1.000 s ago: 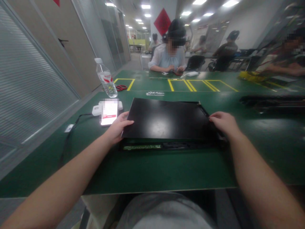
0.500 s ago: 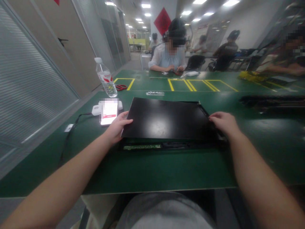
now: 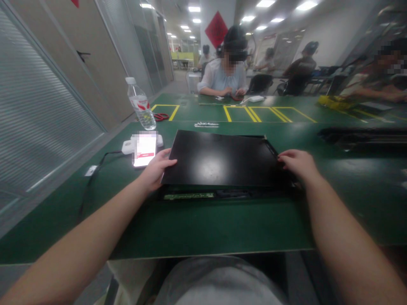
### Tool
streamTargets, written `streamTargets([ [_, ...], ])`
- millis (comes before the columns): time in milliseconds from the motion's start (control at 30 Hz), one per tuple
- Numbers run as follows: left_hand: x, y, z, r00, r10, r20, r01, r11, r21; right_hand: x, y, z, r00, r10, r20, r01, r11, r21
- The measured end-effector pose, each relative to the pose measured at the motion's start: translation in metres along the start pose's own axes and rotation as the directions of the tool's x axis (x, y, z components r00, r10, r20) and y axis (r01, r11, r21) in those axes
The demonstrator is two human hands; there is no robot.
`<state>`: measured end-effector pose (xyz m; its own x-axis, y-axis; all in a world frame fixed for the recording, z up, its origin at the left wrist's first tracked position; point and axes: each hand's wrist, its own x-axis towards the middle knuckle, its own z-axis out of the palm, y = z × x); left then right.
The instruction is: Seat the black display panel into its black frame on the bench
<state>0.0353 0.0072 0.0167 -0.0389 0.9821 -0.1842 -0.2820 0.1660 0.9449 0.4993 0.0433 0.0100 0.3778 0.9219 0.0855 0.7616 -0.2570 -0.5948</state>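
A flat black panel [image 3: 222, 159] lies on the green table [image 3: 203, 228] in front of me, slightly raised over a frame whose near edge shows a green circuit strip [image 3: 189, 196]. My left hand [image 3: 156, 168] grips the panel's left edge, thumb on top and fingers curled under. At the right edge my right hand [image 3: 297, 164] holds the panel the same way, fingers bent over the rim.
A lit phone [image 3: 145, 149] on a white charger sits left of the panel, with a cable running off the table. Behind it stand a water bottle [image 3: 139, 104] and red scissors [image 3: 161, 116]. Another black panel [image 3: 362, 136] lies at the right. Several people sit at tables beyond.
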Motion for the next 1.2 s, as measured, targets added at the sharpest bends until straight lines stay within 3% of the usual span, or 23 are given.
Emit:
streamTargets([
  [733,-0.002,0.0,0.004,0.999,-0.024,0.028,0.024,1.0,0.014,0.002,-0.002,0.008,0.999,-0.04,0.033,0.043,0.994,-0.099],
  [1200,-0.001,-0.001,0.003,0.995,-0.052,0.081,0.051,0.999,0.008,0.008,0.007,0.011,0.998,-0.066,0.018,0.067,0.997,-0.037],
])
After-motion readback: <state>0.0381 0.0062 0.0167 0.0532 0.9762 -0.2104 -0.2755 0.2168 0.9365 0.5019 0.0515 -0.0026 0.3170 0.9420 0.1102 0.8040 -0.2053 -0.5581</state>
